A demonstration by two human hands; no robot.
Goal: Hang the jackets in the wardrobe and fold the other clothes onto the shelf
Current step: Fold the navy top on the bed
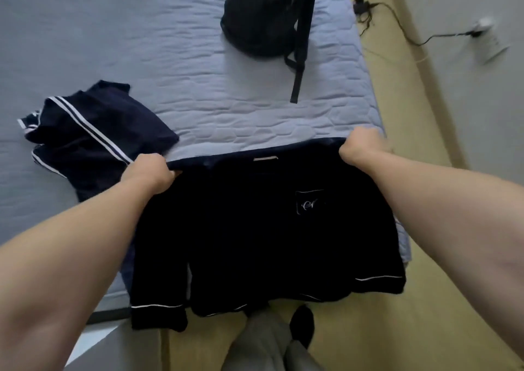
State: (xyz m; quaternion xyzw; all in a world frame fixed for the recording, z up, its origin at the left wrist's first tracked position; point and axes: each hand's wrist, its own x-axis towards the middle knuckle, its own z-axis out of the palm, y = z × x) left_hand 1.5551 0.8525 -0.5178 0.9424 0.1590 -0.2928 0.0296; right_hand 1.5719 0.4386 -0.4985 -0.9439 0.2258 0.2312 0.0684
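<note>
– At the near edge of the bed, what do the hands have hold of?

– Both grip the same dark navy top [255, 229]. The left hand [150, 173] is clenched round its left shoulder, and the right hand [360, 146] is clenched round its right shoulder, fingers curled into the cloth.

– How does the top hang?

– Its upper edge is stretched between the two fists above the mattress edge. The body and both sleeves drop down toward the person, over the near side of the bed [170, 58]. White piping shows on each cuff, and a chest pocket [309, 202] with a light emblem sits on the right.

– Anything else on the bed?

– Just to the left of the left hand lies a second navy garment [93, 135] with white stripes, crumpled on the blue quilted cover. Farther off, toward the right, stands a black backpack [255, 16], one strap [300, 58] trailing toward the near side.

– And beyond the bed?

– On the right runs a yellowish floor [397, 285]. A black cable [397, 21] crosses it to a plug [482, 27] on the grey wall. Below the top, a grey trouser leg [263, 342] and a dark foot [302, 325] are visible.
</note>
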